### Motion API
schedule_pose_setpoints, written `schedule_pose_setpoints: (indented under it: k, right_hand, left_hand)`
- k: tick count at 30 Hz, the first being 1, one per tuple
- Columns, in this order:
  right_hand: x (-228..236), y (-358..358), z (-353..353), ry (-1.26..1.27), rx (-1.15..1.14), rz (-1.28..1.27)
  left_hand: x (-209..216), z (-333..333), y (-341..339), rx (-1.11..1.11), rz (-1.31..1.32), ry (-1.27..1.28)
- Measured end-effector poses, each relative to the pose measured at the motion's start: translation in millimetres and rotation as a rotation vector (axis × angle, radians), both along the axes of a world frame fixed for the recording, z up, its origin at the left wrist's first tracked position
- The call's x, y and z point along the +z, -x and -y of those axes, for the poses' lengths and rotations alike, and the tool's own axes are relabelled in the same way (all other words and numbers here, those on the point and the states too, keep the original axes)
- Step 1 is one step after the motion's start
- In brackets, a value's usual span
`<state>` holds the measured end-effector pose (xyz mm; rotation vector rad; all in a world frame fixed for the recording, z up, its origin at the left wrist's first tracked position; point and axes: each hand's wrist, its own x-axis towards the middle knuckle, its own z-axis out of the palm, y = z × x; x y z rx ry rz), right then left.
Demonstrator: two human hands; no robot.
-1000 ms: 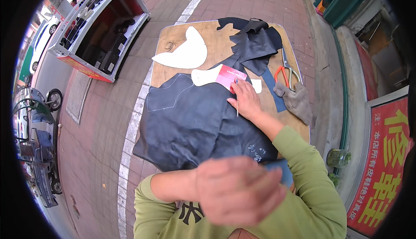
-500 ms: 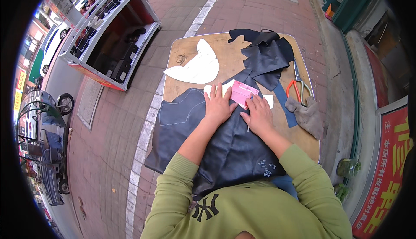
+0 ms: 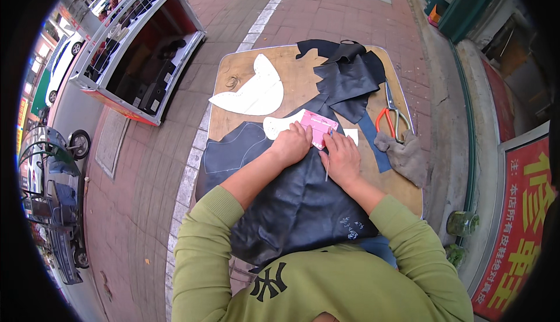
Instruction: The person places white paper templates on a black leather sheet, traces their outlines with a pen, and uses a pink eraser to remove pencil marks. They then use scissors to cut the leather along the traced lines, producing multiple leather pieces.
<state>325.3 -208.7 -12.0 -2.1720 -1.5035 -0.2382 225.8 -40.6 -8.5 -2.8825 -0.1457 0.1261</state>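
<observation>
Black leather point(image 3: 286, 223) drapes over the near half of the board, with a pale curved outline drawn at its left. On it lies a white pattern piece point(image 3: 277, 125) with a pink section point(image 3: 319, 125). My left hand point(image 3: 293, 144) presses its fingertips on the pattern's near edge, fingers close together but not wrapped round anything. My right hand point(image 3: 343, 157) rests at the pink section's right side, closed on a thin pen-like stick point(image 3: 326, 171). The stick's working tip is hard to make out. Farther off lies a larger white pattern piece point(image 3: 256, 91).
Black leather scraps point(image 3: 350, 77) are heaped at the board's point(image 3: 303, 80) far right. Orange-handled scissors point(image 3: 392, 109) and a grey cloth point(image 3: 405, 156) lie along its right side. A display cart point(image 3: 146, 59) stands on the pavement to the left; a glass jar point(image 3: 462, 224) stands at right.
My left hand has drawn its fingers together and shifted toward the pattern's near edge, uncovering more white. My right hand stays by the pink section with the stick. The whole view has shifted slightly.
</observation>
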Motion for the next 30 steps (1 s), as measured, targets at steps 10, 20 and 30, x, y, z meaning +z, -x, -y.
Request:
schedule_pose_setpoints:
  k: [10, 20, 30]
  right_hand:
    - [0.4, -1.7, -0.7, -0.072, 0.019, -0.039]
    - [-2.5, -0.5, -1.9, -0.015, -0.006, 0.006]
    - [-5.3, -1.3, -2.5, -0.015, -0.014, 0.017]
  left_hand:
    - [6.8, -5.2, -9.9, -0.134, -0.026, -0.042]
    - [9.9, 9.2, -21.9, -0.042, -0.038, -0.077]
    - [5.2, 6.9, -26.0, -0.017, -0.040, -0.190]
